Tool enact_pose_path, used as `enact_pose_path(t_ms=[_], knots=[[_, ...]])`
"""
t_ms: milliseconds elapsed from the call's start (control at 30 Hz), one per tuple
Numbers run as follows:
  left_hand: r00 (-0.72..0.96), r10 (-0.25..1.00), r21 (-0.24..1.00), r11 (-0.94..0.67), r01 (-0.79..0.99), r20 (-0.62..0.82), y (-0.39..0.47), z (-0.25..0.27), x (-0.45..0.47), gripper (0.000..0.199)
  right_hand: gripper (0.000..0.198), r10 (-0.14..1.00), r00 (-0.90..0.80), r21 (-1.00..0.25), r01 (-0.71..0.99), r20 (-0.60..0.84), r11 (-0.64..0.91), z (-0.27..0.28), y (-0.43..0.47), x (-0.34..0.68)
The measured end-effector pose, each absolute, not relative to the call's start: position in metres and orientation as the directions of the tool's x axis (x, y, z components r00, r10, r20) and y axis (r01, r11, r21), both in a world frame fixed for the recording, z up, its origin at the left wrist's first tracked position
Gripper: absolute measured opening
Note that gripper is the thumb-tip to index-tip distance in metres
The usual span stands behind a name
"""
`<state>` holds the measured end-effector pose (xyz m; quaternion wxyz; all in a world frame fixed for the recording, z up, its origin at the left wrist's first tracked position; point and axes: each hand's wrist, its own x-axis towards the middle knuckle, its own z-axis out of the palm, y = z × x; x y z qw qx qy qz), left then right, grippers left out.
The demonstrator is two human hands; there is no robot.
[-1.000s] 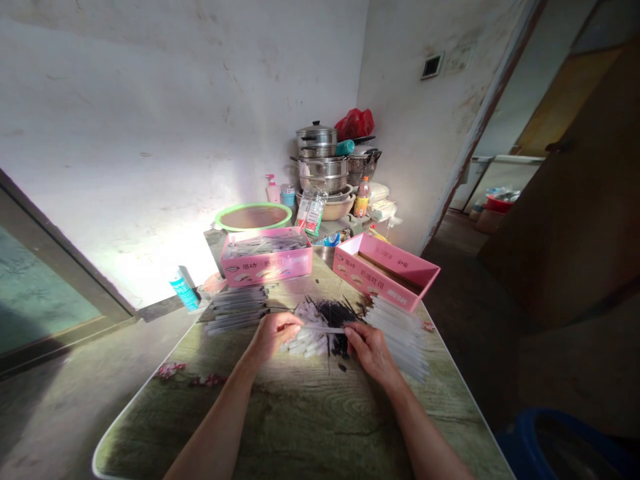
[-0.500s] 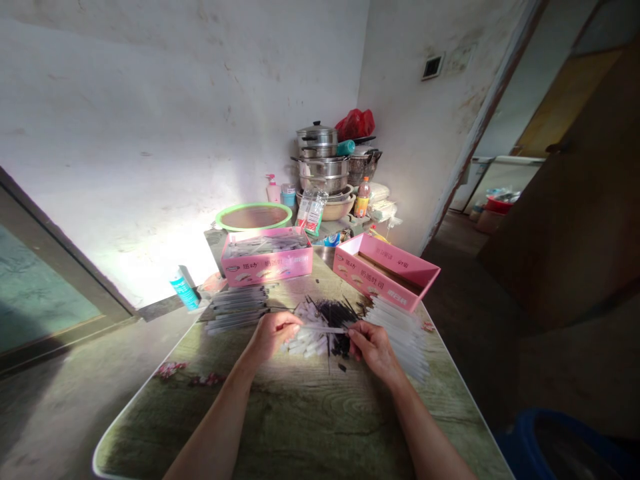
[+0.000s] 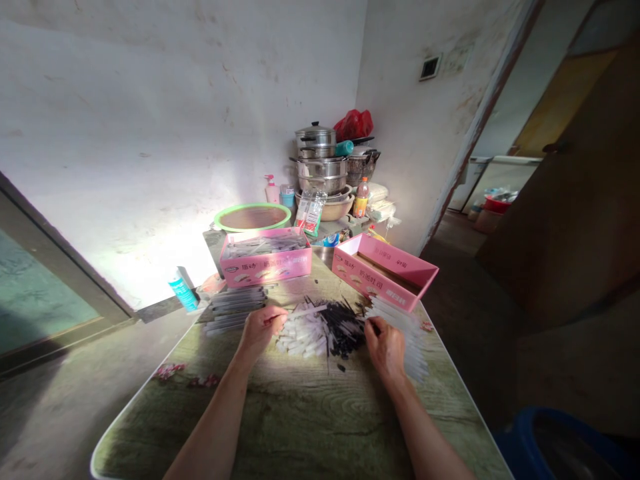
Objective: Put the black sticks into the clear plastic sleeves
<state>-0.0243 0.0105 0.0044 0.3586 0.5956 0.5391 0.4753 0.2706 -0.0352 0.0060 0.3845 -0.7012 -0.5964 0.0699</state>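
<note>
My left hand [image 3: 261, 332] pinches one end of a slim whitish plastic tube [image 3: 311, 311], whose other end points right over the heaps. My right hand [image 3: 386, 345] is closed, its fingers curled at the left edge of a layer of translucent tubes [image 3: 416, 357]; whatever is in those fingers is hidden. Between my hands lie a heap of white plastic pieces [image 3: 303, 337] and a heap of thin black pieces [image 3: 345, 327]. Beyond my left hand rests a row of greyish tubes with dark insides [image 3: 237, 312].
A pink box [image 3: 270, 265] filled with tubes stands at the table's back left. Another pink box [image 3: 383, 277] sits at the back right. Behind them are a green-rimmed sieve [image 3: 253, 227] and stacked pots [image 3: 320, 170]. A blue-white can [image 3: 183, 291] stands left of the table [image 3: 300, 420].
My right hand has let go of the tube's right end and moved right to the translucent tubes. The left hand has shifted slightly left, still holding the tube.
</note>
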Motion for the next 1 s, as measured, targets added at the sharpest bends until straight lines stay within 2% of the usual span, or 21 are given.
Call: enact_pose_path(t_ms=[100, 167, 267, 367, 467, 600, 700, 767, 833, 900, 1000], knots=[[0.031, 0.981, 0.932, -0.190, 0.310, 0.190, 0.009, 0.004, -0.020, 0.019, 0.024, 0.941, 0.190, -0.462, 0.886, 0.281, -0.041, 0.006, -0.035, 0.265], [0.076, 0.975, 0.921, -0.221, 0.322, 0.208, 0.008, 0.004, -0.018, 0.019, 0.024, 0.951, 0.162, -0.456, 0.890, 0.265, -0.024, 0.008, -0.036, 0.263], [0.170, 0.964, 0.909, -0.250, 0.334, 0.203, 0.005, 0.004, -0.014, 0.020, 0.032, 0.952, 0.076, -0.588, 0.800, 0.297, 0.120, 0.013, -0.040, 0.259], [0.232, 0.956, 0.909, -0.253, 0.331, 0.182, 0.003, 0.003, -0.010, 0.021, 0.035, 0.942, -0.100, -0.715, 0.628, 0.319, 0.309, 0.018, -0.044, 0.253], [0.244, 0.956, 0.917, -0.240, 0.319, 0.166, 0.003, 0.001, -0.010, 0.022, 0.034, 0.946, -0.193, -0.811, 0.488, 0.259, 0.322, 0.018, -0.045, 0.247], [0.195, 0.969, 0.935, -0.206, 0.289, 0.154, 0.006, 0.004, -0.017, 0.025, 0.029, 0.989, -0.116, -0.947, 0.295, 0.097, 0.127, 0.015, -0.039, 0.255], [0.109, 0.972, 0.931, -0.232, 0.281, 0.209, 0.008, 0.006, -0.021, 0.026, 0.032, 0.983, 0.073, -0.952, 0.271, 0.167, 0.141, 0.016, -0.034, 0.273], [0.098, 0.950, 0.889, -0.312, 0.334, 0.297, 0.009, 0.005, -0.021, 0.023, 0.036, 0.924, 0.258, -0.916, 0.359, 0.281, 0.179, 0.019, -0.031, 0.288], [0.157, 0.910, 0.816, -0.413, 0.404, 0.383, 0.010, 0.003, -0.019, 0.019, 0.040, 0.842, 0.389, -0.861, 0.484, 0.374, 0.159, 0.023, -0.031, 0.306], [0.229, 0.877, 0.749, -0.480, 0.457, 0.422, 0.010, 0.001, -0.017, 0.018, 0.041, 0.833, 0.408, -0.802, 0.594, 0.373, 0.068, 0.029, -0.032, 0.323], [0.285, 0.857, 0.690, -0.515, 0.508, 0.429, 0.009, -0.001, -0.014, 0.019, 0.033, 0.889, 0.324, -0.694, 0.720, 0.323, -0.010, 0.036, -0.035, 0.346]])
